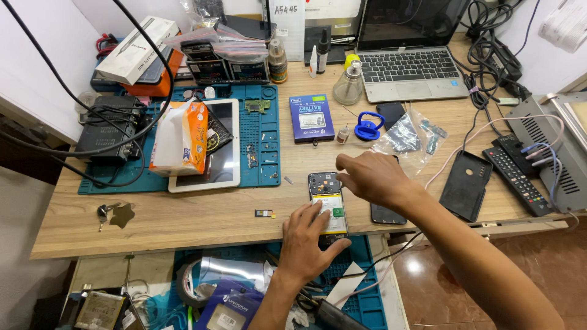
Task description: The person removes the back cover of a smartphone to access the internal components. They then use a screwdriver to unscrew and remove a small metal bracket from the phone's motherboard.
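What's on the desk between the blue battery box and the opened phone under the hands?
In the head view, only bare wood lies between the battery box and the phone; a small vial stands just to the side.

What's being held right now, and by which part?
The left hand steadies the opened phone by its lower end; the right hand only touches its top.

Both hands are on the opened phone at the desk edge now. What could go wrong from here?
1. The opened phone lies near the desk's front edge; a push from the left hand might slide it off.
2. The right hand hovers over the bare circuit board; a slip could damage parts.
3. Small loose parts such as the tiny tray could be knocked away.
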